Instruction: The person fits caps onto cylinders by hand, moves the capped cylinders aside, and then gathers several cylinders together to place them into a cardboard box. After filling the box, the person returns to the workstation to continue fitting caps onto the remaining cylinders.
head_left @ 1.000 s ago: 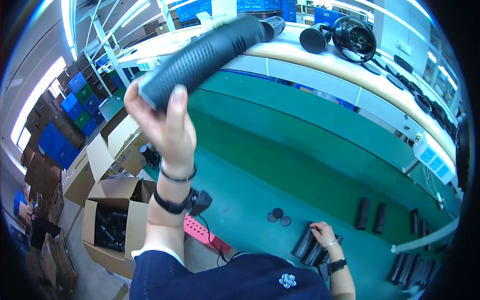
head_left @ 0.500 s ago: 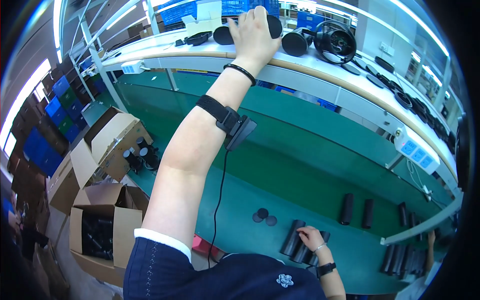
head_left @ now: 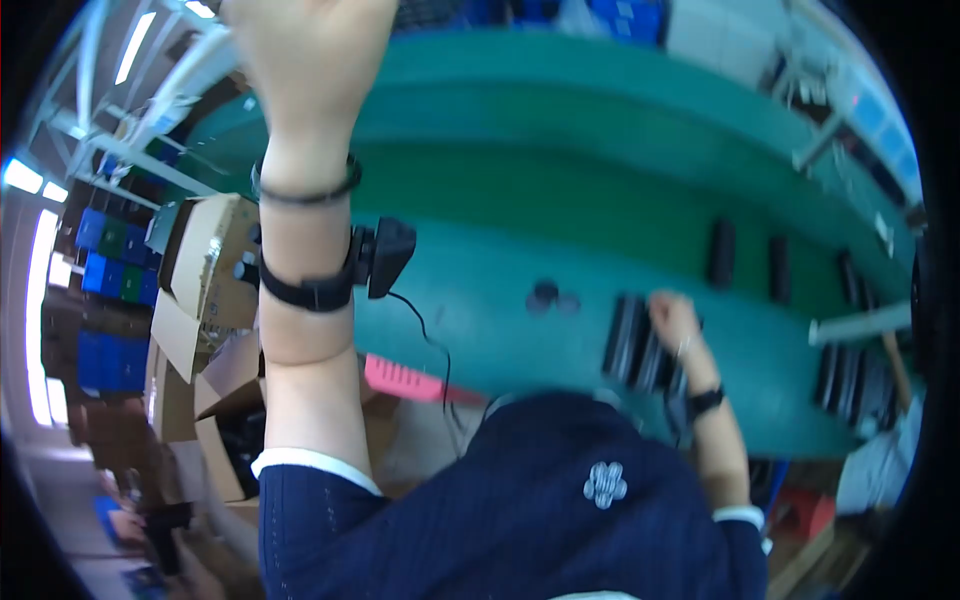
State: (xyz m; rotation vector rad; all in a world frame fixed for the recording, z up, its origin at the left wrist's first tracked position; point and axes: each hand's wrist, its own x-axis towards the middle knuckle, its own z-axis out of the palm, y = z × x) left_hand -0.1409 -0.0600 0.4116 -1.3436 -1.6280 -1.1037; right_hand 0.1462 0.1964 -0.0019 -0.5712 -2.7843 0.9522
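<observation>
My left hand (head_left: pixel 315 65) is raised at the top edge, its fingers cut off by the frame, so what it holds is hidden. A black bracelet and a strapped-on black device (head_left: pixel 388 258) with a cable sit on that arm. Low on the right, my right hand (head_left: pixel 674 316) rests with curled fingers at a row of black tubes (head_left: pixel 626 335) lying side by side on the green table (head_left: pixel 480 255). Its fingertips are blurred, and whatever they may grip is hidden. Several dark round discs (head_left: pixel 546 293) lie left of these tubes.
More black tubes (head_left: pixel 722 255) stand farther back; another row (head_left: pixel 850 385) lies at right, near another person's arm (head_left: pixel 896 365). A pale shelf support (head_left: pixel 860 323) crosses there. Open cardboard boxes (head_left: pixel 215 260) and a pink-red basket (head_left: pixel 405 380) are at left.
My view has tilted down, so the upper shelf with its black parts has left the picture. My left hand has left the parts on that shelf; my right hand stays at the tubes, fingers more curled.
</observation>
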